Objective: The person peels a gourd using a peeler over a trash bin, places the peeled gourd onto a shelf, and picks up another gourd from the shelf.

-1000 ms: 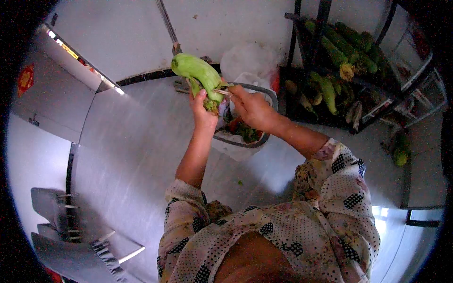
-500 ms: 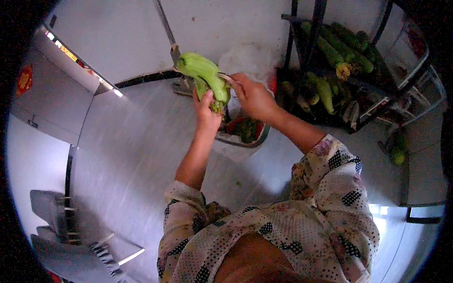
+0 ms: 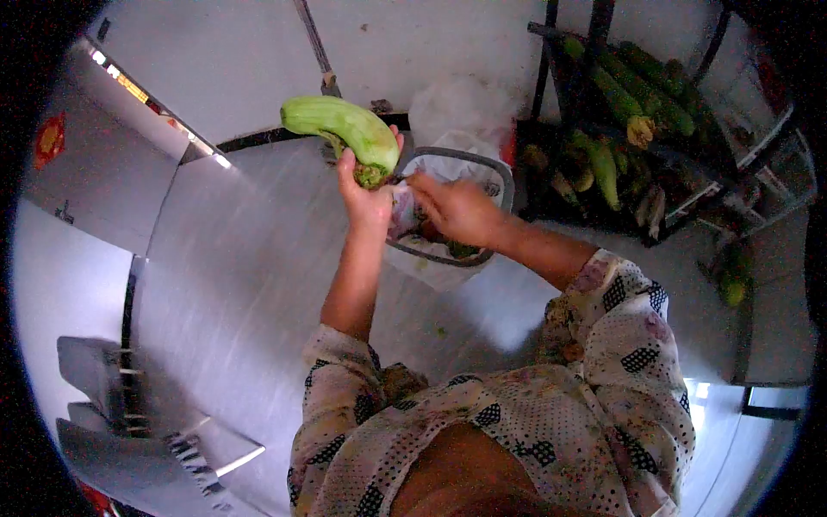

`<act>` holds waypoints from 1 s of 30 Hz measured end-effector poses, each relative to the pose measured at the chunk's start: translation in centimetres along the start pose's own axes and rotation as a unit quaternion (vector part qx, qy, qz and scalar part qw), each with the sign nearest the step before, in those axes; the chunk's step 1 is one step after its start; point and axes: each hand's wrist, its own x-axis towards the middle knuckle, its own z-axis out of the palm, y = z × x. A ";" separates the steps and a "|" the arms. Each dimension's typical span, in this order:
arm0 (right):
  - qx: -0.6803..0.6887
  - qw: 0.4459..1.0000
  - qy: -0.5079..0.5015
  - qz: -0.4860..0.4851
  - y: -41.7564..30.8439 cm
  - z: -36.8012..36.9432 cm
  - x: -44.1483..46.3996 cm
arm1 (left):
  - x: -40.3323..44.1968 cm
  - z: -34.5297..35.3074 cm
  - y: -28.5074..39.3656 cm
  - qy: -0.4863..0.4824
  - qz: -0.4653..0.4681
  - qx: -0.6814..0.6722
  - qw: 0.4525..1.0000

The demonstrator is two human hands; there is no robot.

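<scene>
My left hand (image 3: 369, 196) grips a pale green, curved squash (image 3: 338, 125) by its near end, thumb along one side. The squash points up and left, and a thin strip of peel (image 3: 331, 142) seems to hang from its underside. At the near end is a rough, leafy green tip (image 3: 372, 176). My right hand (image 3: 461, 211) is closed beside that end, over the bin; whatever its fingers hold is hidden. Below both hands stands a grey-rimmed bin (image 3: 508, 185) with a pale liner and dark scraps inside.
A black rack (image 3: 551, 116) at the right holds several dark green squashes (image 3: 633, 95). Another green vegetable (image 3: 732, 291) is low at the far right. Grey chairs (image 3: 129, 457) stand at the lower left. A clear plastic bag (image 3: 457, 108) lies behind the bin.
The squash has turned and shifted left, so it now points up-left. My right hand has moved down, away from its side toward the near end. More of the bin shows.
</scene>
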 end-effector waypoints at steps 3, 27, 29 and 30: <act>0.042 0.997 -0.012 0.056 0.3 0.0 -0.9 | -1.0 -0.8 1.0 -0.032 -0.023 -0.038 0.998; 0.059 0.988 0.101 0.100 1.7 -2.4 1.2 | -2.1 -0.7 -3.5 -0.005 -0.051 0.055 0.997; 0.037 0.991 0.101 0.084 2.0 -2.3 0.9 | -2.2 -0.5 -3.9 -0.002 -0.044 0.055 0.998; 0.023 0.992 0.099 0.075 2.2 -2.1 0.7 | -2.2 -0.7 -4.1 -0.001 -0.041 0.054 0.998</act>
